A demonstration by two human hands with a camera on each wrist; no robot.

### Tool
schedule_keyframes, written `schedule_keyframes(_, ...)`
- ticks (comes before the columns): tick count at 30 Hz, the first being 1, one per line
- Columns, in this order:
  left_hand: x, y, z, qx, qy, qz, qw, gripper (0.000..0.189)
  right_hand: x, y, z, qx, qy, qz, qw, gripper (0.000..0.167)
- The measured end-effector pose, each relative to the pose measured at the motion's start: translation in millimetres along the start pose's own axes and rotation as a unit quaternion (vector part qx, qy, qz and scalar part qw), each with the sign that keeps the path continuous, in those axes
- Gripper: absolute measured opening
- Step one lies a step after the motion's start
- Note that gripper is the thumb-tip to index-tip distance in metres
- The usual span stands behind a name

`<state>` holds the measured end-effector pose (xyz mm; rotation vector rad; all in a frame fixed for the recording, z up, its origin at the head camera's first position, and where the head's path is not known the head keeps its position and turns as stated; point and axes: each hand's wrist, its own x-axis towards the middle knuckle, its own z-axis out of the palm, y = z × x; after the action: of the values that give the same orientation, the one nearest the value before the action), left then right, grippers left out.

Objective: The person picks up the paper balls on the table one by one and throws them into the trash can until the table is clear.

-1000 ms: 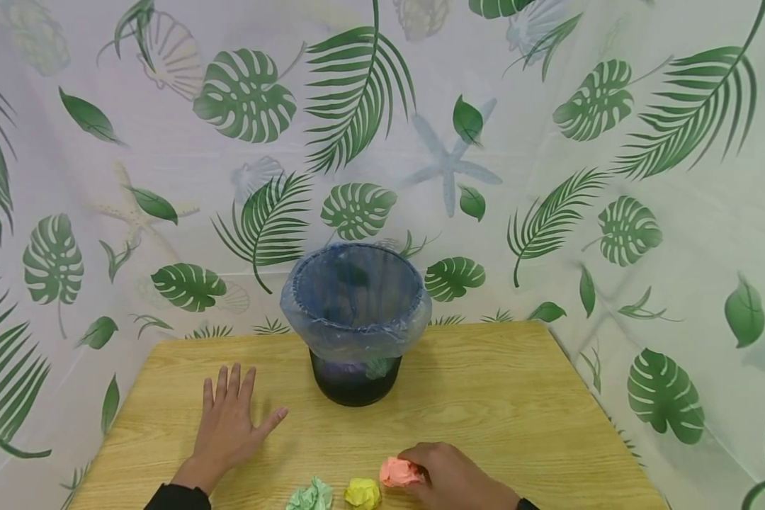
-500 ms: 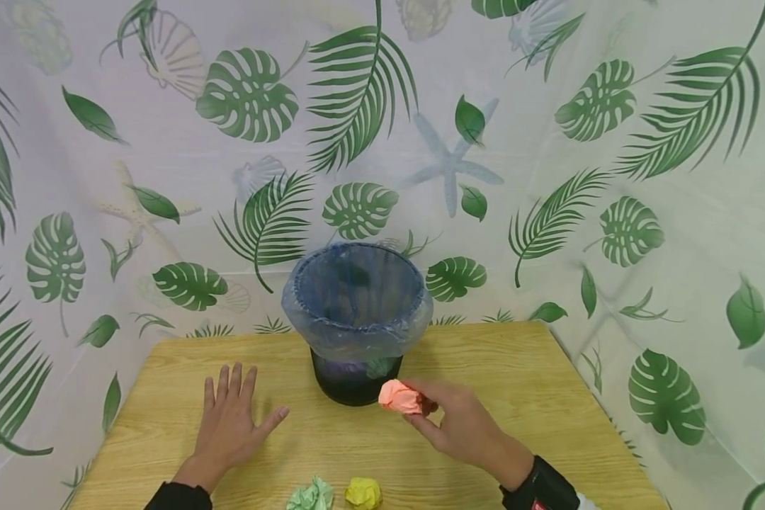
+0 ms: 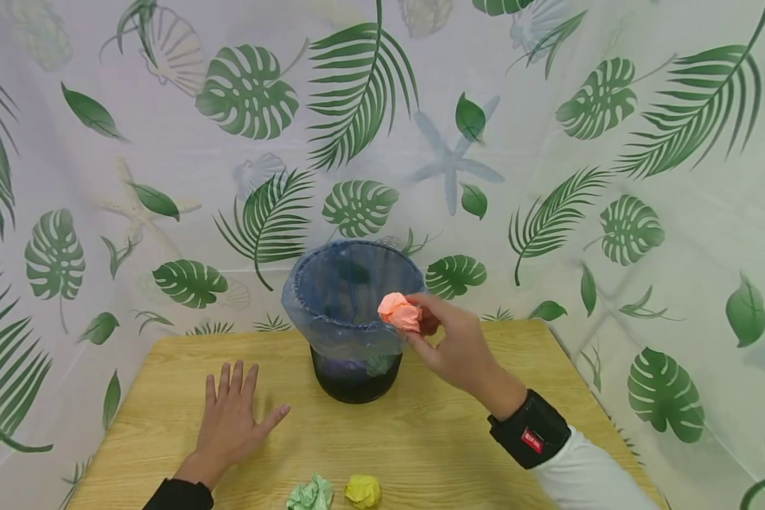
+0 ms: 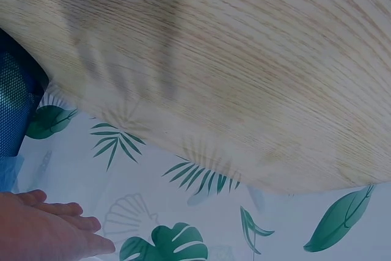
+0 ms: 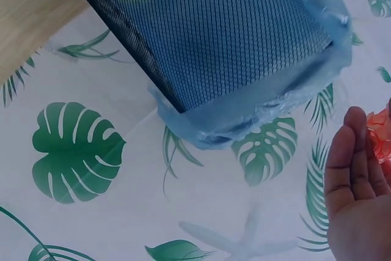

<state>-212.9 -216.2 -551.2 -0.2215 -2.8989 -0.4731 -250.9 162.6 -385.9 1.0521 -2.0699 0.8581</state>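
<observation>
My right hand (image 3: 449, 343) pinches a crumpled ball of coral paper (image 3: 399, 312) between thumb and fingers, raised at the near right rim of a waste bin (image 3: 355, 379). A translucent blue bag (image 3: 338, 340) lines the bin and folds over its rim. In the right wrist view the coral paper ball (image 5: 380, 134) shows at the right edge, partly behind the fingers. My left hand (image 3: 229, 425) is spread over the table to the left of the bin, holding nothing. Crumpled green paper (image 3: 311, 494) and a crumpled yellow paper ball (image 3: 363, 491) lie at the near edge of view.
The wooden table (image 3: 484, 397) carries the bin toward its back edge. Behind and beside it hangs a white sheet (image 3: 382, 106) printed with green leaves. Through the bin's dark mesh (image 5: 214, 35), some coloured contents show low down in the right wrist view.
My right hand has lifted the coral paper ball from beside the yellow one, up and forward to the bin's rim. My left hand has stayed in place.
</observation>
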Motion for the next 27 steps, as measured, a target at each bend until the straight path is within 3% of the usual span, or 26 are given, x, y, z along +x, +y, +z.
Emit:
schedule_keyframes(7, -2.4, -2.3, 2.4, 0.000, 0.007, 0.002, 1.0000, 0.102, 26.7, 16.9, 11.0, -0.047, -0.039, 0.082, 0.9947, 0.041)
schedule_keyframes(16, -4.0, -2.1, 1.1, 0.009, -0.002, -0.004, 1.0000, 0.102, 40.4, 29.3, 31.3, -0.122, -0.112, 0.181, 0.9694, 0.039)
schedule_keyframes(22, -3.7, -2.6, -0.6, 0.004, -0.007, -0.007, 0.9999, 0.102, 41.7, 30.8, 38.2, -0.147, -0.135, 0.213, 0.9565, 0.056)
schedule_keyframes(27, -3.6, -3.4, -1.6, 0.005, -0.009, -0.009, 0.9999, 0.102, 34.9, 32.6, 39.7, -0.145, -0.112, 0.199, 0.9628, 0.058)
